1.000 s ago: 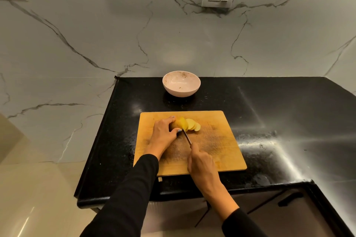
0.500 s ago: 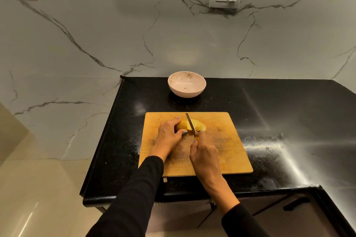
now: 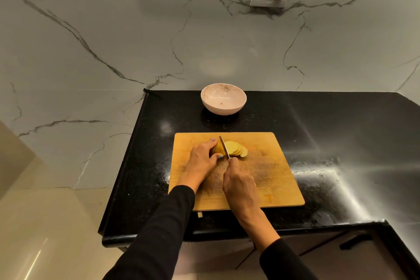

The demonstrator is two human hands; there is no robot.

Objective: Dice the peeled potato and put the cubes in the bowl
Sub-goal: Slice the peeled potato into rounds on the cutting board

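The left hand (image 3: 203, 158) curls round the uncut potato (image 3: 217, 149). The right hand (image 3: 238, 183) grips the knife (image 3: 224, 147), blade between potato and slices (image 3: 236, 149). The bowl (image 3: 223, 98) sits beyond both hands.

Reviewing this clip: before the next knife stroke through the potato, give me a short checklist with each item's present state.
1. Left hand grips the uncut yellow potato piece: ok.
2. Left fingers clear of the steel knife blade: cannot tell, very close.
3. Right hand holds the knife: ok.
4. Cut round slices lie on the wooden cutting board: ok.
5. Pale pink bowl upright beyond the board: ok.
6. Potato cubed: not ok, only slices.
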